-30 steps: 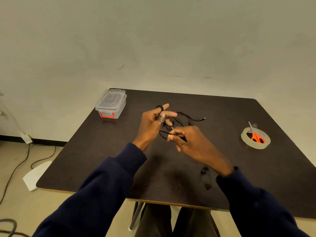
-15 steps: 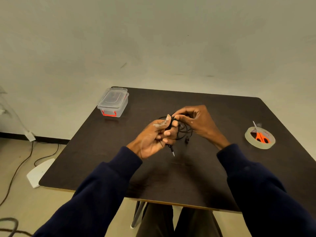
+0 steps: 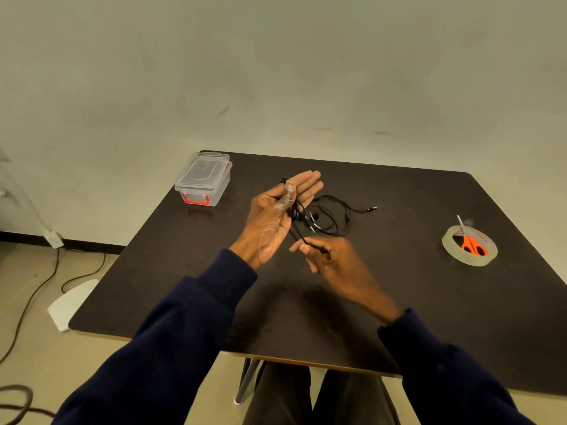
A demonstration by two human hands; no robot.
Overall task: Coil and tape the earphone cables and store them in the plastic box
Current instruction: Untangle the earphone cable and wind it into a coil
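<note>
At frame centre, over the table point(image 3: 399, 302), the left hand point(image 3: 273, 219) keeps its fingers straight, thumb pinning the cable point(image 3: 298, 234) to the palm. The right hand point(image 3: 331, 259) pinches the cable lower down. Loose loops lie on the table. The box point(image 3: 202, 179) stands closed, upper left.

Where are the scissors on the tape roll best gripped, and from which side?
Probably grip the scissors by the orange handles, from above on the near side: they lie inside the tape roll, toward the person; the blades point away over its far rim.
</note>
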